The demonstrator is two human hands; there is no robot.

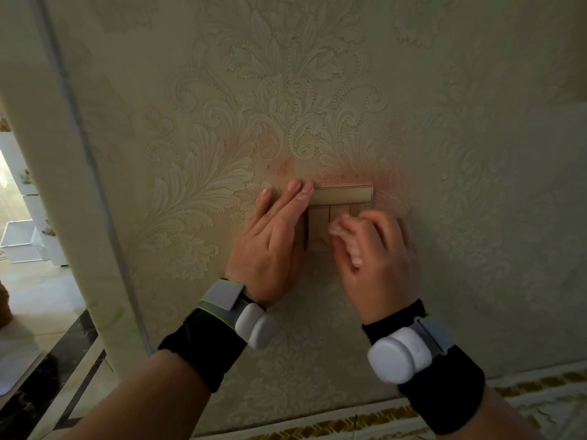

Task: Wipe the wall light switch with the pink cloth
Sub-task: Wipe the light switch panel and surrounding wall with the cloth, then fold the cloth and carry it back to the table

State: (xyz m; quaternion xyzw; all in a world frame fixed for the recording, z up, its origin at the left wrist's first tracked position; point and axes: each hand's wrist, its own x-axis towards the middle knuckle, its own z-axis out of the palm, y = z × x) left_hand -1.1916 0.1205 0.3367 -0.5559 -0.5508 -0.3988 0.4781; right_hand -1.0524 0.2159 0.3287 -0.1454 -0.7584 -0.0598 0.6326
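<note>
A gold-coloured light switch plate (343, 195) with several rocker keys is set in the embossed cream wall. My left hand (273, 246) lies flat on the wall against the plate's left edge, fingers together and pointing up, holding nothing. My right hand (378, 258) is closed around a bunched pink cloth (347, 241) and presses it against the lower right part of the switch. The hand and cloth are blurred and hide the plate's lower right corner. Both wrists carry black bands with white round devices.
A pinkish stain (286, 168) marks the wallpaper above the switch. A pale door frame (66, 173) runs down the left, with a tiled floor and white bins (22, 242) beyond it. A patterned gold border (381, 417) runs along the bottom.
</note>
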